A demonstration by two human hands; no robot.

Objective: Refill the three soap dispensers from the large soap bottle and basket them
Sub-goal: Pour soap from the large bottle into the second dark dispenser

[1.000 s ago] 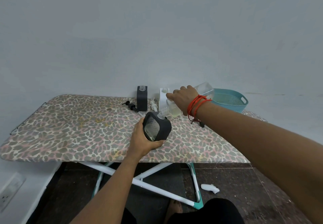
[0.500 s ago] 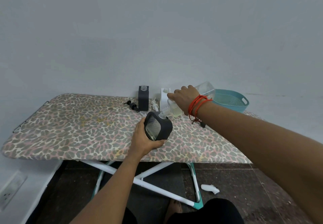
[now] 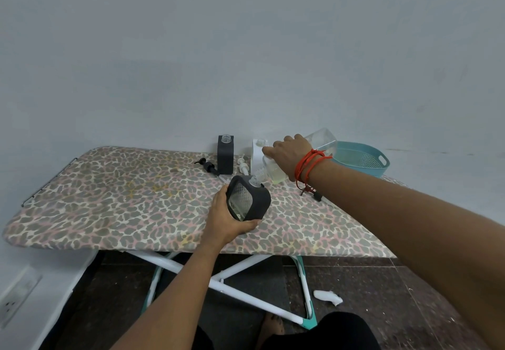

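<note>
Left hand grips the tilted dark-grey square dispenser; right hand clasps the clear large soap bottle, neck at its mouth.

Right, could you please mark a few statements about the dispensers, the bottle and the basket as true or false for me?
1. The right hand tilts the large soap bottle so its mouth meets the neck of the dark dispenser that the left hand grips. True.
2. The teal basket holds a dispenser. False: no dispenser shows inside it.
3. The second dark dispenser stands upright at the back with no pump on it. True.
4. The black pump is screwed onto a dispenser. False: it lies loose on the ironing board, left of the second dark dispenser.
</note>
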